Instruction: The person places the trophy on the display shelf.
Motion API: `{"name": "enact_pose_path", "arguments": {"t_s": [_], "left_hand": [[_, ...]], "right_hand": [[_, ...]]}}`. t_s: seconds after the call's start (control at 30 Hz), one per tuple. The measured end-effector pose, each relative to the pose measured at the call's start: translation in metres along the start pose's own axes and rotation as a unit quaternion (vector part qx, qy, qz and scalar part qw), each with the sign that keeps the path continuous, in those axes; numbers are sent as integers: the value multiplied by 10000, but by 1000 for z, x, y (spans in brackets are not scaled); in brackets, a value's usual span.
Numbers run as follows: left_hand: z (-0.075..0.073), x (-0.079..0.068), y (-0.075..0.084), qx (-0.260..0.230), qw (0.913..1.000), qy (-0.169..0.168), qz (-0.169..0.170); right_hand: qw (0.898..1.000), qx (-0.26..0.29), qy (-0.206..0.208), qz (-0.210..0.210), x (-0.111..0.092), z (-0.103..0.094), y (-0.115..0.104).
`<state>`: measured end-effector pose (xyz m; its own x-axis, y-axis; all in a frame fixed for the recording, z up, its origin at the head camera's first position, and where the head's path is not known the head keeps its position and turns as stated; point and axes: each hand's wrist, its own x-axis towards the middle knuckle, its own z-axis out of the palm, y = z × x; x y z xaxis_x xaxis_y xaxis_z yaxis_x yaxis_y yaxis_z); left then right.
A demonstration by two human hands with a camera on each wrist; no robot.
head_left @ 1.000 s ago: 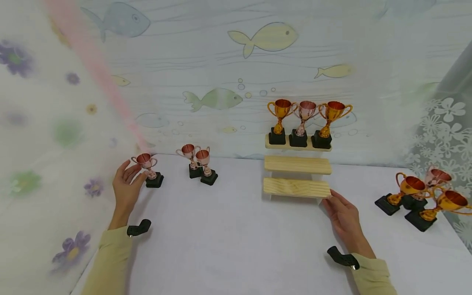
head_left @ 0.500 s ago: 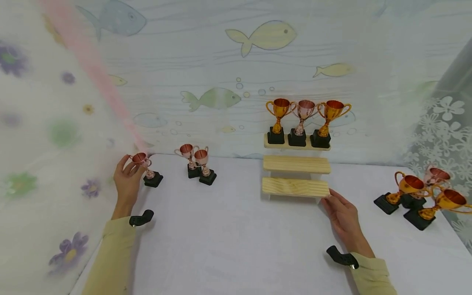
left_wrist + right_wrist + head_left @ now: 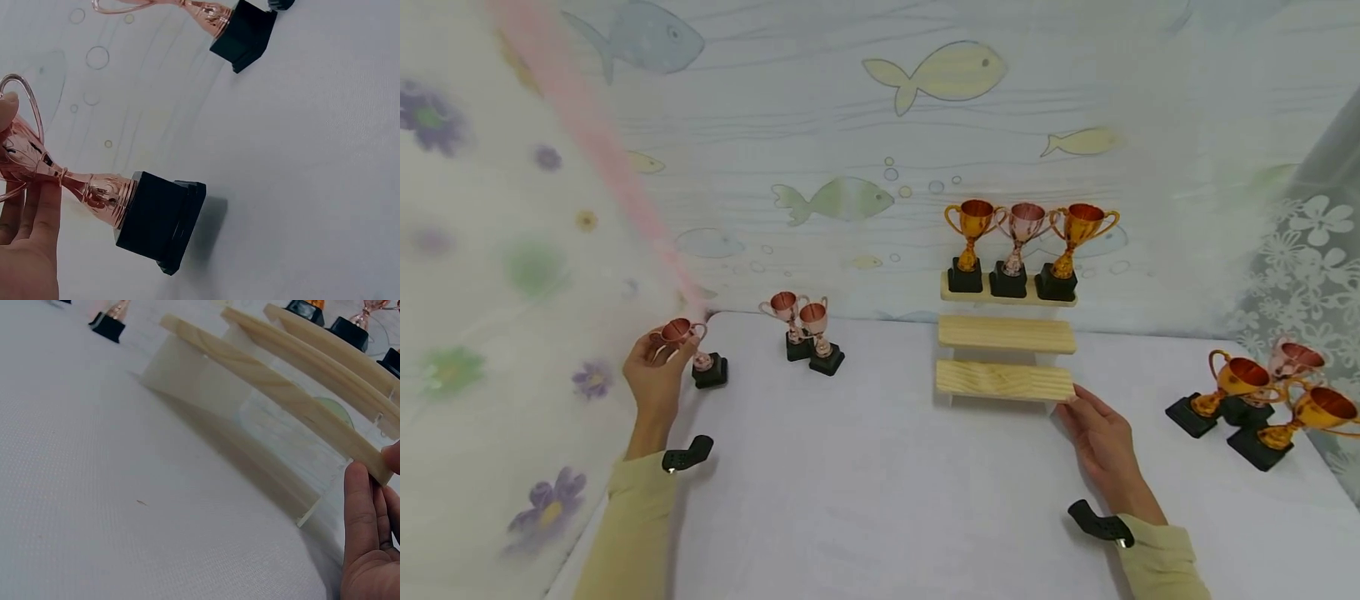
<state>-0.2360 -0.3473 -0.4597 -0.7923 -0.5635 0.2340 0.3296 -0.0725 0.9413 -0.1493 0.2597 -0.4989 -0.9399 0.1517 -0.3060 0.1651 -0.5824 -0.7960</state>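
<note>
At the table's left side my left hand [image 3: 655, 383] grips a small rose-gold trophy [image 3: 703, 362] by its cup, between thumb and fingers. Its black base [image 3: 153, 215] shows fully in the left wrist view, with a shadow beside it; whether it touches the table I cannot tell. Over on the right, my right hand [image 3: 1101, 437] pinches the right end of the lowest wooden step [image 3: 1003, 381] of a three-tier display stand. In the right wrist view, the thumb lies on top of this board [image 3: 281, 394] and fingers are beneath it.
Two rose-gold trophies [image 3: 815, 337] stand close together right of the left hand. On the top tier [image 3: 951, 295] are two gold trophies with a rose-gold trophy [image 3: 1018, 242] between them. Several trophies [image 3: 1236, 387], gold and rose-gold, cluster at the table's right edge.
The trophy in my left hand has tipped, its cup shifting a little left and down while the base moved little. My right hand stays on the stand.
</note>
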Motion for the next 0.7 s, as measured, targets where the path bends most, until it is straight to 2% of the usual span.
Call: {"name": "enact_pose_path", "arguments": {"t_s": [0.17, 0.4, 0.53, 0.7], "left_hand": [[-2, -11, 13, -17, 9995, 15, 329], [1, -30, 30, 99, 9988, -22, 487], [8, -45, 39, 79, 9983, -166, 558], [20, -64, 49, 181, 9965, -506, 633]], "right_hand": [[10000, 67, -37, 45, 0, 1, -1], [9998, 16, 126, 143, -2, 1, -3], [9998, 63, 173, 124, -2, 2, -3], [9995, 88, 270, 148, -2, 2, -3]]}}
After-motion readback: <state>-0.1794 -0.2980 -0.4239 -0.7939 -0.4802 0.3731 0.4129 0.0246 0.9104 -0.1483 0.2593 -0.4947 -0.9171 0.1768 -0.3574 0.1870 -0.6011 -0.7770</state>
